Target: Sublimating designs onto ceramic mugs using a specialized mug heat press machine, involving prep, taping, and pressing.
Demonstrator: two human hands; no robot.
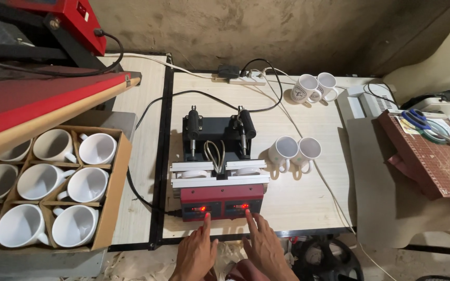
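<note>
Both hands' fingers open, left hand (196, 253), right hand (264, 250), index fingertips on red mug press (220, 200)

Red-and-black double mug press (217, 177) sits on table, displays lit.

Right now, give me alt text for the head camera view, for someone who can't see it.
Two bare hands, left hand and right hand, each press a forefinger on the red control panel of a double mug press on a pale table. A cardboard box of white mugs sits left; two white mugs stand right.
</note>
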